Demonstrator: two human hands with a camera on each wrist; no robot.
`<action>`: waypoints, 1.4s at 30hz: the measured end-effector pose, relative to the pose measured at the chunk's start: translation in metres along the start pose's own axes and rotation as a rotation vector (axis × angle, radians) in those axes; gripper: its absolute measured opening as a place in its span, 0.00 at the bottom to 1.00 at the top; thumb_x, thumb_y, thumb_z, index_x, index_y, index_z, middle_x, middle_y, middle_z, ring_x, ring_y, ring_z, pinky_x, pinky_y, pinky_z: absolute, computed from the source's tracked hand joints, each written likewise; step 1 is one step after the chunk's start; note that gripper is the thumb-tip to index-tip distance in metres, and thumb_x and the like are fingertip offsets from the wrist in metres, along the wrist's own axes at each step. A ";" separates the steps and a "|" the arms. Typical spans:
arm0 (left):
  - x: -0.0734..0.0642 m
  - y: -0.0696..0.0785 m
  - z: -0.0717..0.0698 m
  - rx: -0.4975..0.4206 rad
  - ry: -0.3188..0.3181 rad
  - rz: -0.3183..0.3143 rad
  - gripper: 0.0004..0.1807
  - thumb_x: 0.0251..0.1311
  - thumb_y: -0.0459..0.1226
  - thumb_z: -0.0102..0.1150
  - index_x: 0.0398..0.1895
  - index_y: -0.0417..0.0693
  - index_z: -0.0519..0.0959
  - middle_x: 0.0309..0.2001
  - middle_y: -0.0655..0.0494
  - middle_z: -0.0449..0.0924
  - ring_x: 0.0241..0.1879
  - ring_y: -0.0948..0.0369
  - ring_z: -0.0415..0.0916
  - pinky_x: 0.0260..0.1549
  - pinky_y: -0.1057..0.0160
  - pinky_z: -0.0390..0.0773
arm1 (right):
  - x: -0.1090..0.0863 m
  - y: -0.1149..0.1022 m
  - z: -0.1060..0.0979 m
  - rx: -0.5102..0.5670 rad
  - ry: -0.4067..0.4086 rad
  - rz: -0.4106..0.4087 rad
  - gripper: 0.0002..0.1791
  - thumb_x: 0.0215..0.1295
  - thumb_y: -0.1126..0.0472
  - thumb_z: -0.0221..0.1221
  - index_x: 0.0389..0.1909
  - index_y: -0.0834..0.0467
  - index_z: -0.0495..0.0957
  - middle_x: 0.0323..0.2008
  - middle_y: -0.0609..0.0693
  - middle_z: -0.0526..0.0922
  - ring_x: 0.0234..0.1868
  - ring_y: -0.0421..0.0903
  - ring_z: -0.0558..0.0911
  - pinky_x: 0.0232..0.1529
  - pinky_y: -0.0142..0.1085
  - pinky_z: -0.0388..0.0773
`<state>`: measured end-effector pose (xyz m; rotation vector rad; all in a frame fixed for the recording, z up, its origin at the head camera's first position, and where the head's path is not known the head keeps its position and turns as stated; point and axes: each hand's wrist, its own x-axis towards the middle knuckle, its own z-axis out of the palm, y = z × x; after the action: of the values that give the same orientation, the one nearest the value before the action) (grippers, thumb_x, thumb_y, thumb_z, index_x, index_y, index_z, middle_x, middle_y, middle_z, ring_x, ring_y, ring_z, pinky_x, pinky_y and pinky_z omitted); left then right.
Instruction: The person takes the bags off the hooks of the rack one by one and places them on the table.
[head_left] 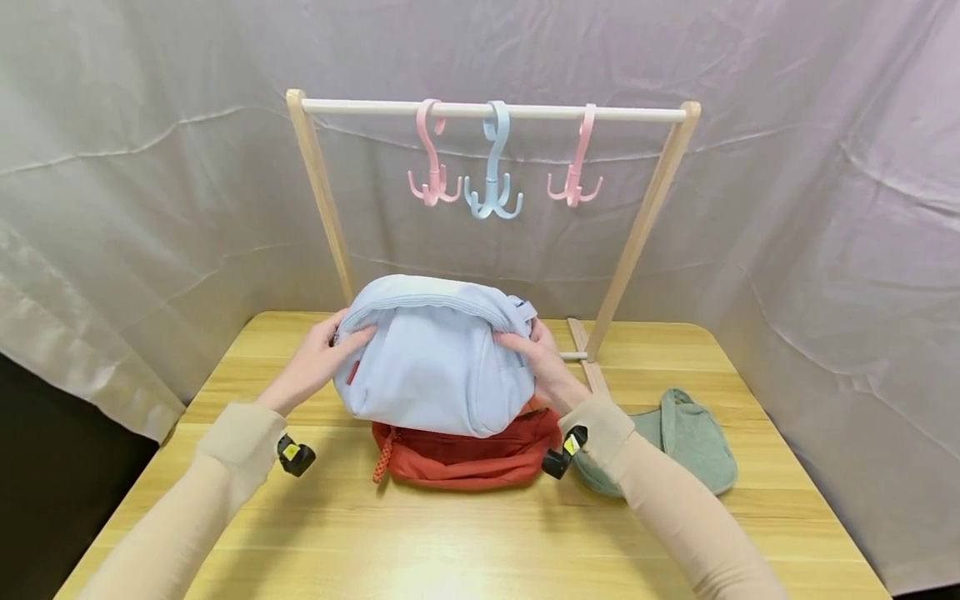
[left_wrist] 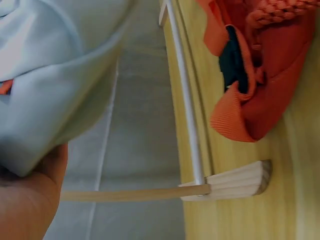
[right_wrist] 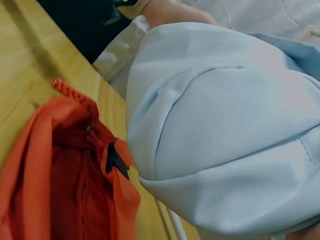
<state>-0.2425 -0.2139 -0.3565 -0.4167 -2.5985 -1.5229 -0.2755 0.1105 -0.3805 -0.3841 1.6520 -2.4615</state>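
Note:
A light blue zippered bag point(head_left: 431, 358) is held up off the table between both hands. My left hand point(head_left: 318, 357) grips its left end, thumb on the front. At the other end my right hand point(head_left: 542, 358) grips the bag, its thumb pressing the front face. In the right wrist view the blue bag point(right_wrist: 225, 125) fills much of the picture. Below and behind its lower edge, a red bag point(head_left: 472, 458) with a braided zipper pull point(head_left: 385, 456) lies on the table. The left wrist view shows the left hand point(left_wrist: 30, 205) under a corner of the blue fabric.
A wooden rack with a white rail point(head_left: 360, 107) stands behind, carrying two pink hooks point(head_left: 433, 179) and a blue hook point(head_left: 492, 179). A green bag point(head_left: 693, 442) lies on the wooden table point(head_left: 337, 533) at the right, partly behind the right forearm. Grey curtains surround the table.

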 end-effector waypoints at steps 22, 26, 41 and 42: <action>-0.025 -0.034 -0.028 0.146 0.252 -0.086 0.27 0.75 0.54 0.48 0.54 0.38 0.79 0.46 0.48 0.81 0.36 0.74 0.72 0.38 0.73 0.72 | -0.007 0.027 0.049 0.254 -0.153 0.284 0.14 0.72 0.69 0.51 0.53 0.53 0.74 0.47 0.43 0.85 0.47 0.37 0.83 0.51 0.31 0.81; -0.036 -0.043 -0.041 0.202 0.267 -0.117 0.27 0.75 0.53 0.48 0.53 0.38 0.80 0.46 0.45 0.80 0.35 0.74 0.71 0.37 0.73 0.71 | -0.004 0.039 0.067 0.315 -0.176 0.304 0.16 0.72 0.71 0.50 0.55 0.53 0.73 0.50 0.43 0.83 0.50 0.38 0.81 0.55 0.31 0.79; -0.075 -0.086 -0.076 0.341 0.147 -0.290 0.30 0.75 0.56 0.45 0.47 0.36 0.78 0.45 0.37 0.82 0.32 0.69 0.73 0.32 0.67 0.72 | -0.005 0.079 0.111 0.316 -0.149 0.387 0.19 0.65 0.74 0.55 0.52 0.53 0.76 0.50 0.44 0.82 0.50 0.39 0.82 0.55 0.32 0.78; -0.077 -0.090 -0.078 0.347 0.133 -0.299 0.30 0.75 0.56 0.44 0.48 0.35 0.78 0.45 0.36 0.82 0.33 0.68 0.73 0.32 0.67 0.72 | -0.004 0.082 0.112 0.314 -0.148 0.394 0.19 0.64 0.74 0.55 0.53 0.54 0.76 0.50 0.44 0.82 0.50 0.39 0.81 0.56 0.33 0.78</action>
<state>-0.1984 -0.3366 -0.4105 0.1056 -2.8310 -1.0805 -0.2396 -0.0192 -0.4167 -0.1726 1.1296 -2.2745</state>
